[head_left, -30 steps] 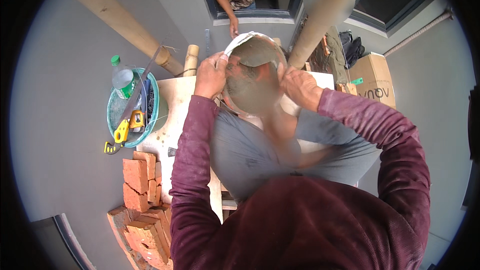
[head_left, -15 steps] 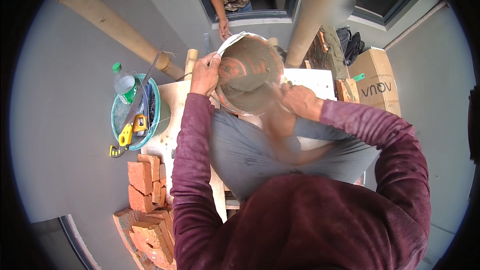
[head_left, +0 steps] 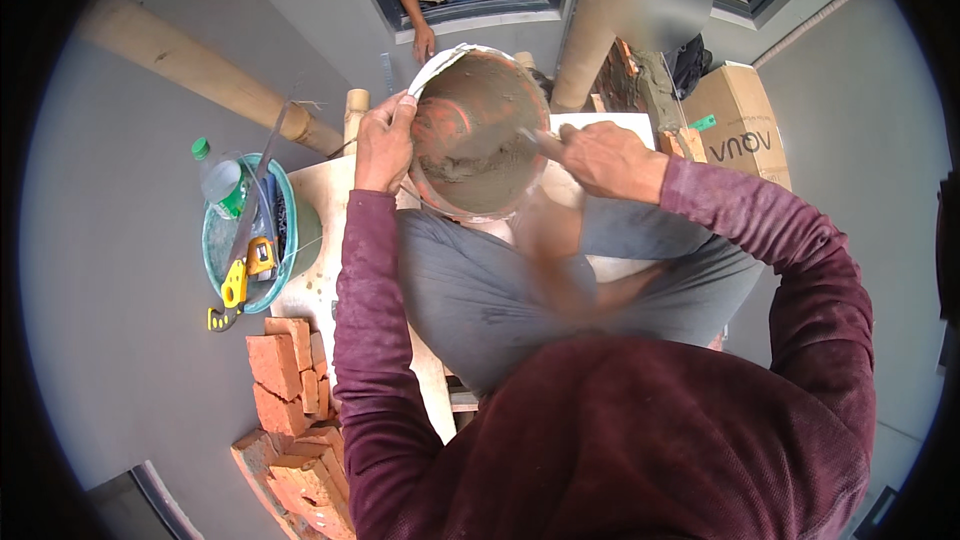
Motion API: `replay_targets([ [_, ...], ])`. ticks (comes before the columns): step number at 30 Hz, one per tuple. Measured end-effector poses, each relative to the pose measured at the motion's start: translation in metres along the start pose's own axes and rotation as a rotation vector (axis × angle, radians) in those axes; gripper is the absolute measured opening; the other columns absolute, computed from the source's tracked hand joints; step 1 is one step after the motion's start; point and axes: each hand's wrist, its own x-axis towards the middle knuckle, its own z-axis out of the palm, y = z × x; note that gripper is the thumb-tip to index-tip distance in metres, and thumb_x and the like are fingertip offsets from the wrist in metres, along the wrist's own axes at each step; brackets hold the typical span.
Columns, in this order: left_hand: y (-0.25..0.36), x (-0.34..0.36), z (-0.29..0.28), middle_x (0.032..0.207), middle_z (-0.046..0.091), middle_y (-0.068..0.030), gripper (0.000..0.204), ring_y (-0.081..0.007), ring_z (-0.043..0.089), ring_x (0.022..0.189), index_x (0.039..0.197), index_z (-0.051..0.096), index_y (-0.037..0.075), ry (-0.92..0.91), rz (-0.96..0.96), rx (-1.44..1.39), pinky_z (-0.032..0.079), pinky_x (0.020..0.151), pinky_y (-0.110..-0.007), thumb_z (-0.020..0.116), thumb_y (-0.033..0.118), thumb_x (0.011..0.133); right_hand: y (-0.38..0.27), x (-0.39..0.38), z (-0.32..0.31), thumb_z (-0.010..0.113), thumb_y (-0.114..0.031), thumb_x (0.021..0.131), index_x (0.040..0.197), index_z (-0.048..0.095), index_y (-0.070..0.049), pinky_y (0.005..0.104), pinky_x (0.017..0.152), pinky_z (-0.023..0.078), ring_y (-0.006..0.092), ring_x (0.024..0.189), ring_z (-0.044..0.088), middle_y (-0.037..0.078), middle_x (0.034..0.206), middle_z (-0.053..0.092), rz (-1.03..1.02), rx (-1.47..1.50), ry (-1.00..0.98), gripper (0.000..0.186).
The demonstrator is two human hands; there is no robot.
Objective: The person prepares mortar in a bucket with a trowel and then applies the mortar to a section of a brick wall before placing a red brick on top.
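Observation:
A reddish bucket (head_left: 537,100) coated with wet grey mortar (head_left: 490,175) is tilted toward me between my knees. My left hand (head_left: 384,147) is closed on its left rim, where a white strip (head_left: 438,70) runs along the edge. Over the right rim, my right hand (head_left: 612,162) grips the handle of a trowel (head_left: 545,143). The trowel's front end reaches into the bucket, and its blade is blurred and hard to make out against the mortar.
On the left stands a teal bucket (head_left: 212,258) with a handsaw (head_left: 237,278), a tape measure (head_left: 261,256) and a green-capped bottle (head_left: 224,185). Bricks (head_left: 275,365) are stacked below it. Bamboo poles (head_left: 180,65) flank me. A cardboard box (head_left: 738,125) sits right; another person's hand (head_left: 424,42) hangs beyond the bucket.
My right hand has pulled slightly right and up from the bucket's rim, and the trowel shows more clearly. Mortar inside looks shifted. My left hand still grips the rim.

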Motion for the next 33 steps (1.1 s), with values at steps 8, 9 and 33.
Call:
replay_targets([
  [8,-0.002,0.014,-0.001,0.111,0.065,-0.0171,0.044,-0.0203,0.059,0.102,0.120,0.058,-0.010,-0.050,0.036,0.170,0.044,0.092,-0.029,0.050,0.026,0.097,-0.005,-0.003,0.024,0.059,-0.008,0.077,0.134,0.047,0.000,0.0341,0.055,0.054,0.0269,0.073,0.065,0.020,0.097,0.060,-0.131,-0.353,-0.018,0.058],
  [9,0.002,0.010,0.000,0.111,0.065,-0.0206,0.043,-0.0249,0.061,0.105,0.119,0.059,-0.009,-0.053,0.081,0.209,0.044,0.093,-0.032,0.051,0.026,0.096,-0.001,0.001,0.013,0.058,-0.007,0.077,0.131,0.048,0.001,0.0365,0.056,0.054,0.0291,0.073,0.066,0.021,0.094,0.061,-0.124,-0.245,-0.044,0.056],
  [33,0.002,-0.017,0.005,0.109,0.067,-0.0190,0.040,-0.0222,0.062,0.104,0.118,0.062,-0.006,-0.065,0.137,0.051,0.045,0.092,-0.032,0.057,0.025,0.094,-0.003,0.029,0.015,0.047,-0.023,0.094,0.095,0.048,-0.010,0.0246,0.035,0.034,0.0125,0.045,0.044,0.004,0.063,0.044,0.353,1.371,-0.745,0.013],
])
